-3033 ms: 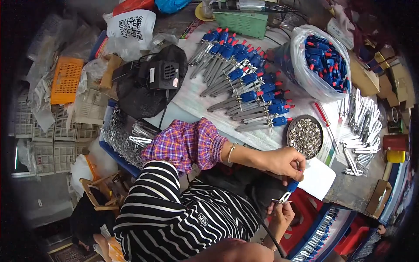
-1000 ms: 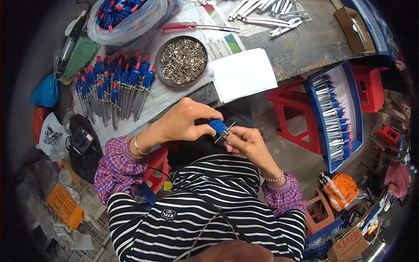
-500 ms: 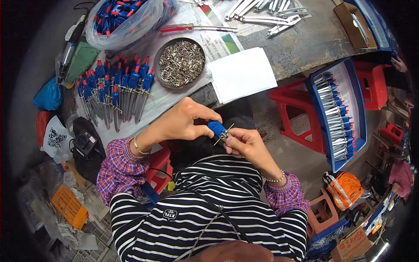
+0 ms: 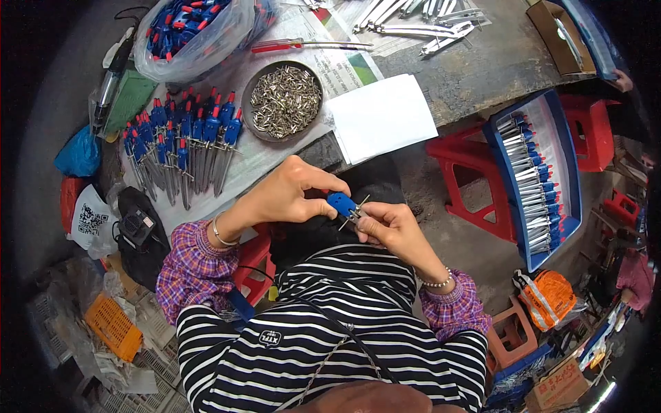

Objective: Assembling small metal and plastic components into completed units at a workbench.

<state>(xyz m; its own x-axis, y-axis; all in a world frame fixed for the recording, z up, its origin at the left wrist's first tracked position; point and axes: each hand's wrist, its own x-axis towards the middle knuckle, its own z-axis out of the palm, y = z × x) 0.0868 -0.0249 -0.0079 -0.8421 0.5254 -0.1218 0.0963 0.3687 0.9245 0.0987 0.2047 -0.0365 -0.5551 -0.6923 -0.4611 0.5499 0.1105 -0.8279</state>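
Observation:
Over my lap, both hands are closed on one small piece with a blue plastic head (image 4: 341,203) and metal parts. My left hand (image 4: 297,194) pinches the blue head between thumb and fingers. From the other side, my right hand (image 4: 392,231) grips its metal end, where a thin pin sticks out crosswise. My right fingers hide most of that metal end. Beyond my left hand, similar blue-headed pieces (image 4: 183,141) with red tips and long metal legs lie in a pile on the table. A round dark bowl (image 4: 265,135) beside them holds small metal rivets (image 4: 285,98).
A clear plastic bag (image 4: 160,67) holds more blue and red parts. White paper (image 4: 385,118) lies at the table edge, with silver metal arms (image 4: 420,32) behind it. To the right, a blue tray (image 4: 520,206) of pieces rests by red stools (image 4: 454,162). Another person's hand (image 4: 622,81) shows far right.
Both hands keep their hold on the blue-headed piece in almost the same spot. The whole view has shifted very slightly.

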